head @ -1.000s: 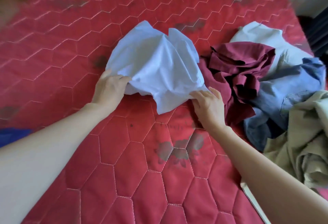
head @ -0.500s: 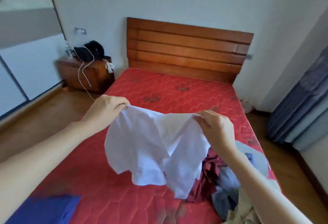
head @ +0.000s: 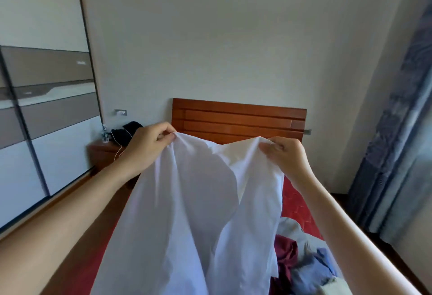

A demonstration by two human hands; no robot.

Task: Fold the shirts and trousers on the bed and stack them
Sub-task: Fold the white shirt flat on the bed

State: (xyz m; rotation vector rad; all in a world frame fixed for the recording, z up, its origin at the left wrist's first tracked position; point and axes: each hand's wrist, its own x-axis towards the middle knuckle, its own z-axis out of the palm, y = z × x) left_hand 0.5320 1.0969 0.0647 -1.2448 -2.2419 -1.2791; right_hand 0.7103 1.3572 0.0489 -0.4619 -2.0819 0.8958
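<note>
— Above the bed, in front of the wooden headboard, what's being held up?

— A white garment, hanging full length. The left hand pinches one top corner and the right hand pinches the other, fingers curled tight on the cloth, so it hangs in the air and covers most of the mattress from view.

— Shirt or trousers?

— I can't tell from this side; it hangs in long loose folds with a split down the lower middle.

— How far along would you say the job is?

— Early, I'd judge. This piece is only spread out, with no crease made. No folded stack is visible, though the cloth hides much of the bed.

— And what's left?

— A rumpled heap along the bed's right edge near the foot: a maroon garment, a blue one over grey cloth, and a pale piece at the bottom corner, blurred.

— Anything in the way?

— The heap crowds the right side, so the laying-down spot is likely toward the left edge. Off the bed stand a nightstand with a dark bag on it, a wardrobe to the left and curtains to the right, all well apart.
</note>
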